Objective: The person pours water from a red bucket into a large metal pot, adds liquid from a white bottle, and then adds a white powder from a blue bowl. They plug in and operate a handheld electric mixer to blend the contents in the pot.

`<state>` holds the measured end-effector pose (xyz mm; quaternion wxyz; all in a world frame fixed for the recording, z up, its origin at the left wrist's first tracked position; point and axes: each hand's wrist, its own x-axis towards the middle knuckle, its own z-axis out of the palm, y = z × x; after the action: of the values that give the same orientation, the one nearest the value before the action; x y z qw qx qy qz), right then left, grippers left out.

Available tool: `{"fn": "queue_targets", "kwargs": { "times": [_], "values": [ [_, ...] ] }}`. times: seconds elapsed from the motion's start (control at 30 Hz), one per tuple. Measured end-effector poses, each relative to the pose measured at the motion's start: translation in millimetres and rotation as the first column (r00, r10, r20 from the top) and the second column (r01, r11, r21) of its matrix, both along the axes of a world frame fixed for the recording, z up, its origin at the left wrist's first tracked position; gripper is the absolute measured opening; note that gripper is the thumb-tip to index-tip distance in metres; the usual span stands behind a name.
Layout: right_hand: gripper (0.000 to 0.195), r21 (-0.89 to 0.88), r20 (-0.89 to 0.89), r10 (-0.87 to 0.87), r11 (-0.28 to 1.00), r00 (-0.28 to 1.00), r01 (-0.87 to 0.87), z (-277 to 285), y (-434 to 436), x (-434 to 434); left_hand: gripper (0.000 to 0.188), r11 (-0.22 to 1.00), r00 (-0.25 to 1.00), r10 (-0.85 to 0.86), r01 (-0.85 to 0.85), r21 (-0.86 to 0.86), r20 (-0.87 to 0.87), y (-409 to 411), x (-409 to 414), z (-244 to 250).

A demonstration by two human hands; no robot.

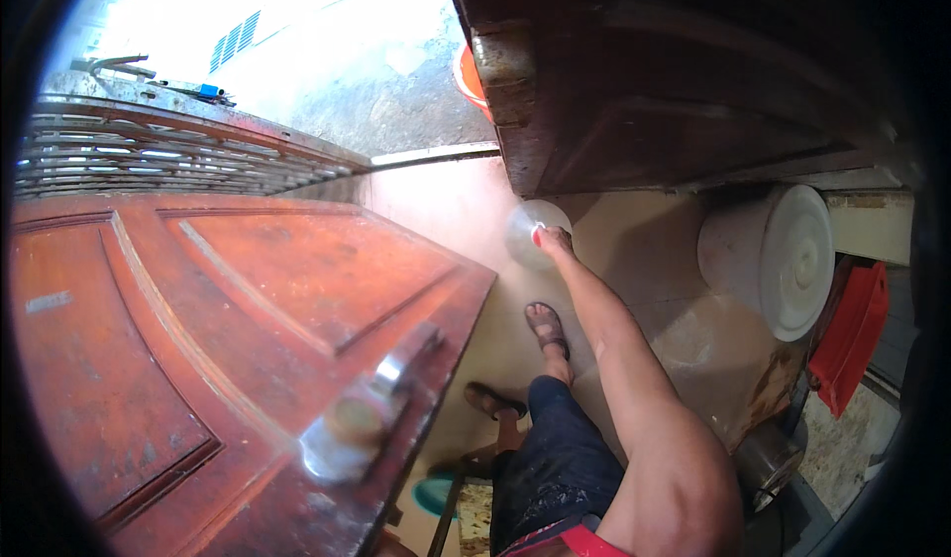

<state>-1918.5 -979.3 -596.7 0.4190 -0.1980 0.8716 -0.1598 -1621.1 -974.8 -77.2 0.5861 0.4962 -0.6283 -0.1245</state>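
My right hand [556,240] is closed around the red grip of a round, whitish translucent container [536,256], whose exact kind I cannot tell. The arm reaches forward and down past my sandalled feet, and the container is beside the lower corner of a dark wooden door [631,126]. To the left stands a reddish-brown panelled wooden door [297,282] with a metal lock and handle [353,423] near its edge. My left hand is out of view.
Beyond the threshold [435,153] lies rough ground with an orange basin [469,77]. A metal grille gate [163,148] stands at left. On the right are a large white lidded bucket [795,260] and a red plastic dustpan-like object [851,341]. A teal basin [433,494] sits behind my feet.
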Motion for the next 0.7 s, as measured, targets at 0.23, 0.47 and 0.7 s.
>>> {"fn": "queue_targets", "kwargs": {
  "times": [0.23,0.47,0.7],
  "values": [
    [0.051,-0.005,0.529,-0.695,0.571,0.487,0.821,-36,11,16,0.102,1.0,1.0,0.014,-0.014,0.007,-0.008,3,11,0],
    [0.046,0.006,0.807,-0.551,0.366,0.211,0.931,-62,20,36,0.096,1.0,1.0,0.022,-0.021,0.013,-0.007,11,18,1],
    [0.062,-0.015,0.541,-0.597,0.697,0.592,0.717,9,18,37,0.089,0.999,0.999,0.027,-0.026,0.022,-0.025,21,27,6]
  ]
}}
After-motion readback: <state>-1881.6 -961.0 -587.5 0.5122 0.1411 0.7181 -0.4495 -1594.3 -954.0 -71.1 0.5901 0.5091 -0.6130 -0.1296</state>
